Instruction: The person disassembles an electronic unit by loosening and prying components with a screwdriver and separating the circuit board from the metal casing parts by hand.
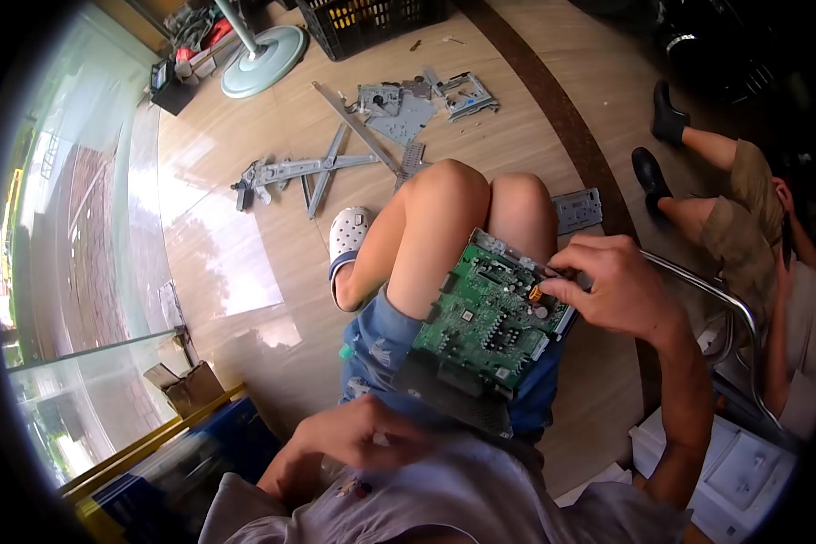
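Note:
A green circuit board [480, 317] on a metal chassis lies tilted across my lap, with chips, connectors and small capacitors on it. Below it a dark metal plate [444, 394] rests against my thighs. My right hand [612, 286] is closed at the board's right edge, thumb and fingers pinched around something dark, mostly hidden by the fingers. An orange-yellow part [536, 293] shows at the thumb tip; whether it belongs to the board or is held is unclear. Near my shirt, left of the plate, my left hand [367, 440] is blurred, its fingers bent and partly hidden.
Metal brackets [322, 166] and stripped drive parts [394, 109] lie on the floor ahead. A flat metal plate [578, 210] is beyond my right knee. A black crate [367, 27] and stand base [265, 62] stand farther off. Another person [752, 199] sits at right, near a chrome tube [712, 290].

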Demonstrator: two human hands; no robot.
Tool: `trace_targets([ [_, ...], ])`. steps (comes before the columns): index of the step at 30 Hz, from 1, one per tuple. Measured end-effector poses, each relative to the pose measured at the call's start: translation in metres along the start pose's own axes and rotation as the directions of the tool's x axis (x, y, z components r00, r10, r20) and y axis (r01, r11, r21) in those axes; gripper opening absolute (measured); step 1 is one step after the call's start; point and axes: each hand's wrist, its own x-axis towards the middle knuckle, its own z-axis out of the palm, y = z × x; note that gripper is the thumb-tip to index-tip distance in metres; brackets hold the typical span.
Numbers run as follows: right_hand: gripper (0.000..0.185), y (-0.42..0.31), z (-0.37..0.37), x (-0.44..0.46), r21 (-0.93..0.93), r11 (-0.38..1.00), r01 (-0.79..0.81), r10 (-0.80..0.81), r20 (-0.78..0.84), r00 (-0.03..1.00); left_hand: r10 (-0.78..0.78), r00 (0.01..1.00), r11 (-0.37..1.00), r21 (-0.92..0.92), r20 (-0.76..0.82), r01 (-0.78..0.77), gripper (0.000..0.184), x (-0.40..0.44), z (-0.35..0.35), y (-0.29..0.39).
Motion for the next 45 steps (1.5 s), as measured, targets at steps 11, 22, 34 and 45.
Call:
trace_targets([
  [11, 0.015, -0.075, -0.009, -0.061, 0.322, 0.947, 0.014, 0.141, -0.453, 0.88, -0.177, 0.755, 0.775, -0.562, -0.632, -0.288, 0.026, 0.05, 0.004, 0.082],
  [22, 0.068, -0.101, 0.031, -0.056, 0.738, 0.674, -0.024, 0.32, -0.262, 0.91, 0.462, 0.695, 0.763, -0.154, -0.55, -0.628, 0.02, 0.106, 0.009, 0.049],
  [34, 0.065, -0.103, 0.019, -0.019, 0.889, 0.45, -0.083, 0.275, -0.05, 0.96, 0.324, 0.531, 0.554, -0.298, -0.783, -0.777, 0.014, 0.11, 0.02, 0.044],
  [45, 0.046, -0.092, 0.023, -0.005, 0.919, 0.367, -0.144, 0.309, 0.025, 0.951, 0.258, 0.609, 0.538, -0.413, -0.75, -0.735, 0.019, 0.13, 0.014, 0.04],
])
